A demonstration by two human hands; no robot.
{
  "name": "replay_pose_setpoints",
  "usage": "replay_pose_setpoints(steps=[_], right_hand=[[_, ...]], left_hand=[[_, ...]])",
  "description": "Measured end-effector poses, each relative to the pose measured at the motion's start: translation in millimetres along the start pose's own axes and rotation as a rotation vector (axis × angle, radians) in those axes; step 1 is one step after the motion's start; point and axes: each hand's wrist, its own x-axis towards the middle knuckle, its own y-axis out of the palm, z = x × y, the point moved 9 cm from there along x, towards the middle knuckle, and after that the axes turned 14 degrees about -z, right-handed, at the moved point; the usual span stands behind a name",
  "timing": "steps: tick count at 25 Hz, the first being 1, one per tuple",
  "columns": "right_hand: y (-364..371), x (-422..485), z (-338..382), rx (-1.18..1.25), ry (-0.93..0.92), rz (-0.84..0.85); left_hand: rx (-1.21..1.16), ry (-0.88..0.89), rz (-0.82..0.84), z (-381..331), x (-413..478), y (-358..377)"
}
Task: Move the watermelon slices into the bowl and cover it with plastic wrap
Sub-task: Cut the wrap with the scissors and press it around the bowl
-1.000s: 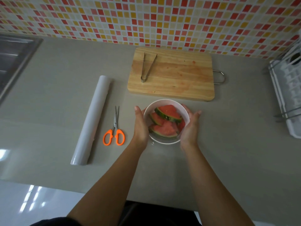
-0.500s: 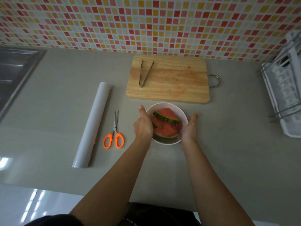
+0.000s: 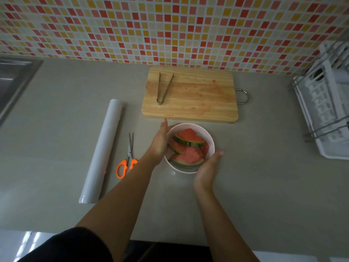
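Head view, counter scene, left to right.

Far left: edge of a steel sink (image 3: 13,80) set into the grey countertop (image 3: 56,129).

Roll of plastic wrap (image 3: 102,151) lies on the counter, long axis running near-to-far, tilted slightly right at the far end. Just beside it on the right: scissors (image 3: 128,157) with orange handles, blades shut and pointing away from the person; the left forearm covers part of the right handle.

Left hand (image 3: 159,143): open, fingers straight and together, palm flat against the left outer wall of the bowl. Not gripping. Fingertips reach toward the near edge of the cutting board.

White bowl (image 3: 209,138) stands on the counter, just in front of the cutting board, apart from it. Watermelon slices (image 3: 188,146) are inside it, several wedges stacked with green rind and red flesh visible. Whether a film of wrap lies over the rim cannot be told; a faint glossy patch shows on the counter at the bowl's near side.

Right hand (image 3: 206,169): open, fingers extended, blurred, at the near right of the bowl. Contact with the bowl cannot be judged.

Wooden cutting board (image 3: 198,97) lies behind the bowl, stained pink with juice, metal loop handle on its right end. Metal tongs (image 3: 163,87) rest on its left part, arms spread toward the wall.

Far right: white dish rack (image 3: 326,110) with wire frame, well apart from the bowl. Mosaic tile wall (image 3: 170,25) runs behind everything.
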Motion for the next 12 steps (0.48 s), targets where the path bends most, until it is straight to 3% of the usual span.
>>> replay_pose_setpoints(steps=[3,7,12], right_hand=[[13,22,2,0.059,0.056,0.041],[30,49,12,-0.081,0.016,0.192],[15,47,32,-0.369,-0.217,0.029]], left_hand=[[0.019,-0.027,-0.081,7,-1,0],[0.104,-0.087,-0.167,22,-13,3],[0.110,-0.090,-0.380,30,-23,-7]])
